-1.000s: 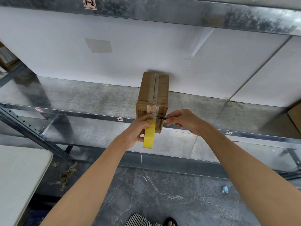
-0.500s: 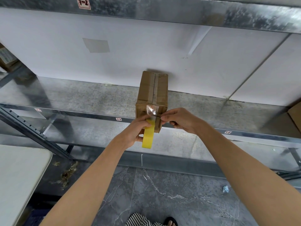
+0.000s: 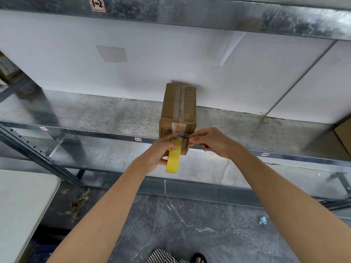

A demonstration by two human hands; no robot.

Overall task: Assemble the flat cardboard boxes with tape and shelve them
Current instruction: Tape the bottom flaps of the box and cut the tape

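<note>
A small brown cardboard box stands on the metal shelf, its near end at the shelf's front edge and clear tape along its top seam. My left hand grips a yellow tape roll just below the box's near face, where a strip of tape runs up onto the cardboard. My right hand pinches a thin dark cutting tool held across that strip, right beside my left fingers.
A white table stands at the lower left. Another cardboard box sits at the shelf's right end. The upper shelf beam runs overhead. A crumpled scrap lies on the grey floor, and there is debris under the rack.
My right hand has edged slightly left toward the tape strip. The left hand, roll and box stay almost where they were.
</note>
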